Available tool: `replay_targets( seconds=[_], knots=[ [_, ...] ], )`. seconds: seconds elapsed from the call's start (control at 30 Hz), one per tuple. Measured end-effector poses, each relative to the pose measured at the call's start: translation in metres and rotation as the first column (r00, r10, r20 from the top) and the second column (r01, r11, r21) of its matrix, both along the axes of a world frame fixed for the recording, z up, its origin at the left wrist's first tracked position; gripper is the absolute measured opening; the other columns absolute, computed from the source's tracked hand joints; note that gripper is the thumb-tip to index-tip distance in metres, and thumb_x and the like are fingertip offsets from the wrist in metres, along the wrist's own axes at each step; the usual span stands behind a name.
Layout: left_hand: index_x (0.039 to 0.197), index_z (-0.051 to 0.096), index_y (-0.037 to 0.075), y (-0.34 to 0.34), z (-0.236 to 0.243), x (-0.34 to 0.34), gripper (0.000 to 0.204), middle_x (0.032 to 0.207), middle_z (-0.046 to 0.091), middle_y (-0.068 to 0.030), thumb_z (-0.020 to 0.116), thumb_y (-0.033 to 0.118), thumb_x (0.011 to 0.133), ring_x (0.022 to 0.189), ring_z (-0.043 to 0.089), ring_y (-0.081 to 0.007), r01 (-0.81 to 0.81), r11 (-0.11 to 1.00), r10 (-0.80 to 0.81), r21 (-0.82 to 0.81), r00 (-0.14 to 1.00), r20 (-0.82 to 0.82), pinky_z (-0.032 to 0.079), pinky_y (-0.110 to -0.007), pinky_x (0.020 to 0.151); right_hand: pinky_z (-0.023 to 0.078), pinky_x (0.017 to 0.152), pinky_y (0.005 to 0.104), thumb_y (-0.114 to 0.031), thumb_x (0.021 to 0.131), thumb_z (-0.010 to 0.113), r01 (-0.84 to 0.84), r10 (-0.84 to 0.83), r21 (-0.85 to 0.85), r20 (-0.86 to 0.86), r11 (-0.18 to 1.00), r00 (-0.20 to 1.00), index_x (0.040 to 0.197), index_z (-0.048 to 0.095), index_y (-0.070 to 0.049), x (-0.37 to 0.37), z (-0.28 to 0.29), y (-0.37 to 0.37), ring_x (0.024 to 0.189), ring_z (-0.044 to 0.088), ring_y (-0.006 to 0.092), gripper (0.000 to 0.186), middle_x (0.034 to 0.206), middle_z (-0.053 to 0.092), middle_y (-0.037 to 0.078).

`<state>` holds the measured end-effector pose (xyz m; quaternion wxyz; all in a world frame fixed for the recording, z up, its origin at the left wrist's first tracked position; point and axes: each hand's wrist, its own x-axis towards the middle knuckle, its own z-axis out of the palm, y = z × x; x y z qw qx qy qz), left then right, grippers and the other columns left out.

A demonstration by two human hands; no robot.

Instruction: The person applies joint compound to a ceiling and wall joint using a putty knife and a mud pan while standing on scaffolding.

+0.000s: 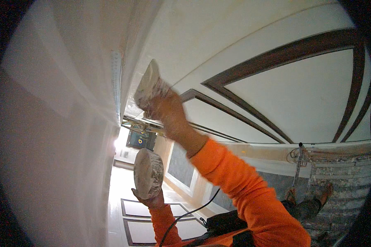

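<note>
White wall [57,123] fills the left of the frame. White ceiling [292,82] with dark curved trim [276,51] spans the upper right. Bright light [118,143] at centre left. Glossy floor [119,197] below.

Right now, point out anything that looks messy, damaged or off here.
Nothing looks damaged. The round plaster board in the left hand is crusted with white plaster, as is the trowel the right hand presses against the ceiling corner. The rough grey wall looks unfinished.
</note>
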<state>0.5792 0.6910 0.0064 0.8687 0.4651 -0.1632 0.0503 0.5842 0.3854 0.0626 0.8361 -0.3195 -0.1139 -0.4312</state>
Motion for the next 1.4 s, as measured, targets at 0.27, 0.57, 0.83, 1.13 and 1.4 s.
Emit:
replay_targets(
  seconds=[0.27,0.57,0.83,1.13,1.4],
  knots=[
    [0.132,0.036,0.007,-0.024,0.014,-0.006,0.063,0.135,0.037,-0.0164,0.040,0.051,0.086,0.121,0.038,-0.0353,0.136,0.990,-0.137,-0.028,0.989,-0.056,0.031,-0.050,0.101,0.050,0.076,0.0340,-0.014,0.085,0.055,-0.302,0.311,-0.136,0.679,0.943,0.665,0.101,0.049,0.002,-0.135,0.019,-0.123,0.085,0.059,0.0242,0.024,0.092,0.057,0.015],
    [0.132,0.036,0.007,-0.098,0.041,-0.038,0.062,0.135,0.037,-0.0167,0.043,0.048,0.086,0.122,0.037,-0.0355,0.370,0.928,-0.372,-0.039,0.927,-0.045,0.030,-0.051,0.102,0.054,0.079,0.0417,-0.014,0.085,0.058,0.399,-0.007,-0.298,0.795,0.867,0.607,0.099,0.046,0.004,-0.242,0.042,-0.190,0.086,0.063,0.0253,0.026,0.087,0.058,0.017],
    [0.133,0.034,0.007,-0.098,0.058,-0.062,0.063,0.136,0.035,-0.0152,0.044,0.047,0.086,0.123,0.036,-0.0345,0.368,0.930,-0.368,-0.014,0.930,-0.015,0.029,-0.051,0.102,0.054,0.075,0.0353,-0.007,0.085,0.054,0.618,-0.099,-0.403,0.780,0.675,0.618,0.103,0.046,0.006,-0.303,0.042,-0.221,0.095,0.060,0.0270,0.023,0.102,0.056,0.025],
    [0.136,0.024,0.008,-0.064,0.049,-0.039,0.057,0.140,0.031,-0.0095,0.039,0.040,0.091,0.127,0.028,-0.0271,0.218,0.880,-0.335,0.423,0.915,0.226,0.018,-0.048,0.107,0.048,0.057,0.0378,-0.002,0.077,0.051,0.851,-0.922,0.355,0.142,0.386,0.359,0.114,0.040,0.008,-0.216,0.055,-0.131,0.069,0.056,0.0311,0.039,0.091,0.055,0.025],
    [0.139,0.022,0.006,-0.038,0.028,-0.014,0.067,0.143,0.023,-0.0166,0.031,0.049,0.089,0.128,0.026,-0.0379,-0.178,0.861,0.035,0.477,0.955,0.293,0.018,-0.054,0.106,0.046,0.051,0.0404,-0.001,0.072,0.051,0.946,-0.947,0.183,-0.130,0.267,0.293,0.122,0.033,0.011,-0.088,0.103,-0.031,0.063,0.057,0.0360,0.054,0.095,0.053,0.029]
  ],
)
